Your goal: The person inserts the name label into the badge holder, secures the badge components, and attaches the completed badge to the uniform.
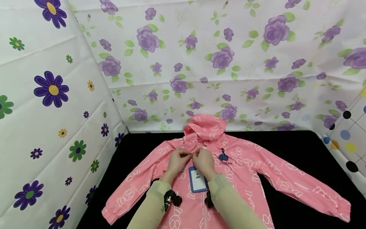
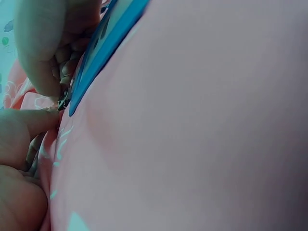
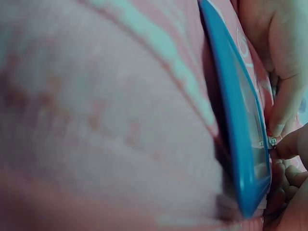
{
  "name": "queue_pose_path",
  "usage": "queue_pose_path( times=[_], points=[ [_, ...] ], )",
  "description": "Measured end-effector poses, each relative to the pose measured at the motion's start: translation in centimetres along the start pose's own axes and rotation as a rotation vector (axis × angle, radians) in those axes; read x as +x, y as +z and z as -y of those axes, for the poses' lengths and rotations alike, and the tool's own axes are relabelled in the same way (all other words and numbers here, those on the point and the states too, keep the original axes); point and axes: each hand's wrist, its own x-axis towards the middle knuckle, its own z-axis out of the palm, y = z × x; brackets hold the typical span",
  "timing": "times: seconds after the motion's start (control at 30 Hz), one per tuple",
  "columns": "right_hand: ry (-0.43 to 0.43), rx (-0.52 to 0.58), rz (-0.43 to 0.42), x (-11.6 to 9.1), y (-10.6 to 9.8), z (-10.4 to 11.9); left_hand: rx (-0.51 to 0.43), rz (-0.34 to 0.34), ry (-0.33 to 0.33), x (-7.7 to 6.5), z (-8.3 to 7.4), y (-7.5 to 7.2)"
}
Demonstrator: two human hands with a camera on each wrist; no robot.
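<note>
A pink hooded jacket point(image 1: 234, 178) with white outline prints lies spread out, hood at the far end. On its front rests a blue-framed ID badge point(image 1: 198, 179) with a white card inside. Just above the badge, my left hand point(image 1: 178, 161) and right hand point(image 1: 204, 161) meet fingertip to fingertip. A small metal clip point(image 2: 63, 100) at the badge's end sits between them. My right fingers point(image 3: 288, 144) pinch this clip. My left thumb and finger pinch pink cloth beside it in the left wrist view. The exact contact of the clip and cloth is partly hidden.
Black cloth point(image 1: 286, 143) covers the table under the jacket. Flower-printed sheets point(image 1: 200, 63) hang behind and at the left; a dotted sheet point(image 1: 346, 143) is at the right. A dark blue ornament point(image 1: 223, 156) is on the jacket's chest, right of my hands.
</note>
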Motion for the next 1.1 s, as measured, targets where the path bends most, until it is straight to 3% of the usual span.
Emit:
queue_pose_path(
  times=[0.17,0.37,0.53,0.77,1.1],
  points=[
    [-0.003,0.043,0.036,0.3,-0.3,-0.3,-0.059,0.000,-0.028,-0.4,-0.2,-0.4],
    [0.041,0.114,0.107,1.3,-1.0,-0.5,0.004,0.000,0.027,-0.6,-0.6,-0.4],
    [0.095,0.136,0.157,1.6,-1.4,-0.4,-0.036,-0.041,0.022,-0.3,-0.5,-0.2],
    [0.104,0.130,0.168,1.4,-1.5,-0.1,0.014,-0.036,0.070,-0.2,-0.5,-0.4],
    [0.095,0.107,0.163,1.2,-1.3,0.2,0.049,-0.017,0.036,0.1,-0.4,-0.5]
  ],
)
